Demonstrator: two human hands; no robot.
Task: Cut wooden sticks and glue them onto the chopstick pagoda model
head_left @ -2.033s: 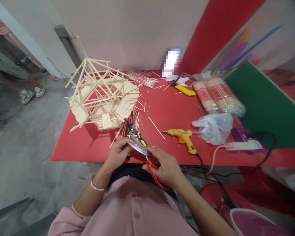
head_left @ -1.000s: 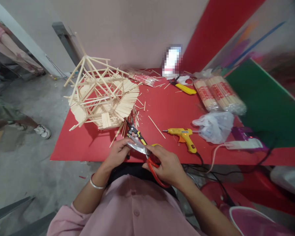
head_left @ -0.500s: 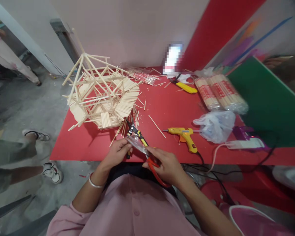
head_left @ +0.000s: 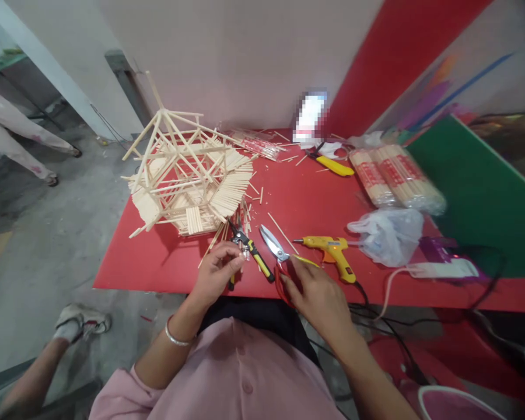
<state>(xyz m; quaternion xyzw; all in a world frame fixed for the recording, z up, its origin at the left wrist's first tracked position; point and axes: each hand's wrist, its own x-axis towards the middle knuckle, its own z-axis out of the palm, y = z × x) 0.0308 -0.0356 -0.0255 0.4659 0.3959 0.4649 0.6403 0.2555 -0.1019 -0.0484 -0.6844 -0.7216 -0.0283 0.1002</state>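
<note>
My right hand [head_left: 317, 291] has its fingers round the red handle of a pair of scissors [head_left: 272, 243]. The blades lie over the red tabletop and point away from me. My left hand [head_left: 219, 271] is closed in a pinch, thumb against forefinger; whatever may be between the tips is too small to make out. Black-and-yellow pliers [head_left: 257, 256] lie between my hands, close to the left fingertips. Beyond my left hand stands a pavilion-like frame of thin wooden sticks [head_left: 188, 175], with fan-shaped panels around it and an open pointed top.
A yellow glue gun [head_left: 332, 248] lies to the right, its cord trailing off the red table [head_left: 131, 271]. Farther back are yellow-handled pliers [head_left: 335, 165], bundled sticks [head_left: 394, 175] and a plastic bag [head_left: 387, 233]. A lit phone [head_left: 310, 116] leans on the wall. Other people's legs show left.
The scissors have moved right and down onto the table with my right hand, away from my left. My left hand has let go of the blades and stays near the pliers. The view has shifted slightly.
</note>
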